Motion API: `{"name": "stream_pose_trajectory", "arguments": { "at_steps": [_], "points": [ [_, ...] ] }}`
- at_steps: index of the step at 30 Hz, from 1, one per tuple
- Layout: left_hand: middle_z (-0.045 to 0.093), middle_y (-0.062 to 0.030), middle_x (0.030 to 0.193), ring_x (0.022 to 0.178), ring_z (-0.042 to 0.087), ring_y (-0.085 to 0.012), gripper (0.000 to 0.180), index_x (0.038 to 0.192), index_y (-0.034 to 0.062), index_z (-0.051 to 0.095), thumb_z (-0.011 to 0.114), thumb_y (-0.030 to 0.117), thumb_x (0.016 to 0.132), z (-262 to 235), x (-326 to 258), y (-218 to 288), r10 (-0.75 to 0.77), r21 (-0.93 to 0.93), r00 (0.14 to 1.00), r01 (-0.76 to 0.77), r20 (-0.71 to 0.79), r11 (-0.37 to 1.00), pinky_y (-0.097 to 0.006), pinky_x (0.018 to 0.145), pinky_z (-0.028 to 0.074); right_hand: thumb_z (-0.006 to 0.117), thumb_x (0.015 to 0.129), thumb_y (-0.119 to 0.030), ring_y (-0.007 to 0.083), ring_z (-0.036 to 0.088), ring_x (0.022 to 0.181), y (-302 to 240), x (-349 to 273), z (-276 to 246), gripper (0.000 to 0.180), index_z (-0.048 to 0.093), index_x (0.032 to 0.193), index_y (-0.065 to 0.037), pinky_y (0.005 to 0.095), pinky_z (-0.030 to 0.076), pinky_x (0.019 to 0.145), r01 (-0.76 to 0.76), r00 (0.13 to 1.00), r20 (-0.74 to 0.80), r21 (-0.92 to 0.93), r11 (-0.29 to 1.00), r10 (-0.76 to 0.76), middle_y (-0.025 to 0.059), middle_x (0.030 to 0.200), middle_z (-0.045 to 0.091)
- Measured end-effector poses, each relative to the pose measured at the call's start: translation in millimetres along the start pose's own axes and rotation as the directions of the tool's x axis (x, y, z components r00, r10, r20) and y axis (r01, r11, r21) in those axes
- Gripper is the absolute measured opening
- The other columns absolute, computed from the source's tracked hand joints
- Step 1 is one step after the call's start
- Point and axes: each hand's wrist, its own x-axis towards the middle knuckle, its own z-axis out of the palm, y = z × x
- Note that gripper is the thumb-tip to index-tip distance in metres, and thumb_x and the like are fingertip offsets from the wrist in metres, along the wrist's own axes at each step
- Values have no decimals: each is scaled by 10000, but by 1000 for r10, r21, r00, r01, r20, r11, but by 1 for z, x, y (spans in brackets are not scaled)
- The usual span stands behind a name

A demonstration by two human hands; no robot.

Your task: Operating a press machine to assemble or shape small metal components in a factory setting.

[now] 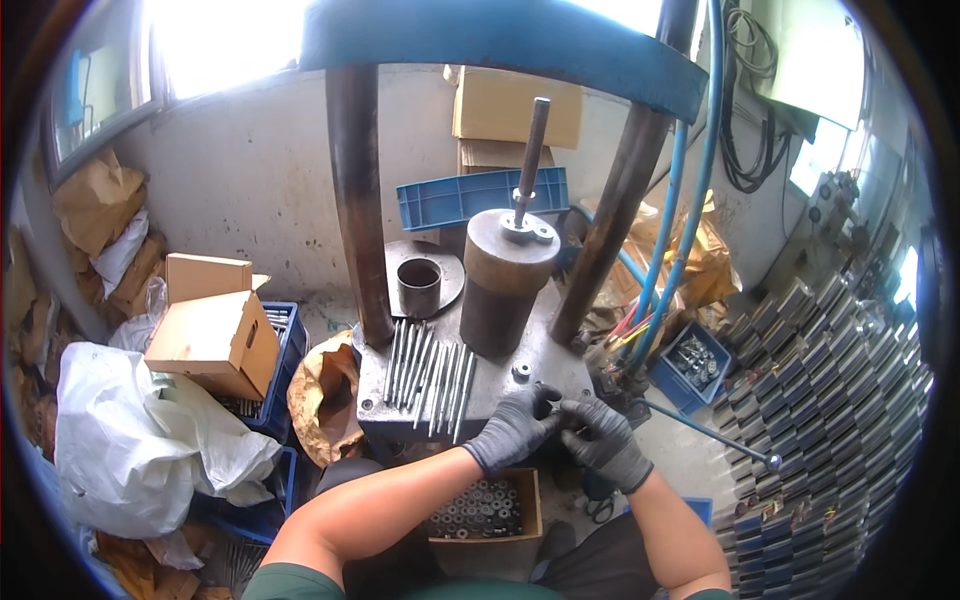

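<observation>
Both hands wear dark grey gloves and meet over the front right edge of the steel press table (pixel 385 412). My left hand (pixel 515 428) has its fingers closed in a pinch. Close beside it, my right hand (pixel 605 442) is curled, its fingertips near the left ones. Whatever lies between the fingers is too small and covered to name. A small metal bushing (pixel 521 372) stands on the table just beyond my left hand. Left of it lie two groups of thin steel rods (pixel 412 370). Behind stands a thick steel cylinder (pixel 497 310) with an upright rod (pixel 533 150) on top.
A cardboard box of bushings (pixel 485 515) sits below my arms. Press columns (pixel 358 200) and a blue crossbeam (pixel 500 40) frame the table. A short pipe (pixel 419 290) stands at the back. Blue hoses (pixel 680 250), a parts bin (pixel 692 365) and stacked metal pieces (pixel 820 400) are right.
</observation>
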Motion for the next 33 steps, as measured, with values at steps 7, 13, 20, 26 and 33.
{"name": "stream_pose_trajectory", "arguments": {
  "at_steps": [7,13,20,26,33],
  "points": [
    [684,-133,1276,1170,650,-171,594,1525,38,496,719,300,1041,-30,-25,0,-201,-511,968,249,148,823,-310,1016,547,869,808,-120,251,738,905,-12,18,27,467,714,1245,-66,352,610,816,193,981,-21,-20,981,-193,111,1125,732],
    [668,-108,1312,1247,594,-156,518,1526,37,499,659,240,1077,-32,-29,-4,-155,-673,984,173,88,719,-300,1057,503,880,798,-137,256,737,898,-5,31,29,402,738,1168,-68,358,611,808,150,989,-15,90,985,-149,116,1075,727],
    [686,-53,1178,977,661,-120,389,1399,56,580,685,72,1026,-122,63,25,83,-558,884,-360,-459,748,-269,857,546,876,823,-150,243,723,776,1,42,36,264,741,1039,-77,380,597,684,141,948,-297,89,986,-109,120,1038,707],
    [696,-89,1084,835,660,-129,420,1335,9,597,721,213,989,-189,183,69,-129,-344,831,-78,-541,936,-284,712,559,854,836,-139,258,726,832,10,48,44,249,728,1045,-87,377,588,716,179,924,-343,-2,984,-169,112,1035,707],
    [764,-192,1027,1001,735,-330,546,1243,26,663,673,500,971,-188,202,70,-130,64,846,189,-516,980,-442,890,562,827,867,-108,260,739,896,-3,56,38,196,741,1041,-81,365,596,761,122,936,-341,63,991,-94,116,1070,718]
  ]
}}
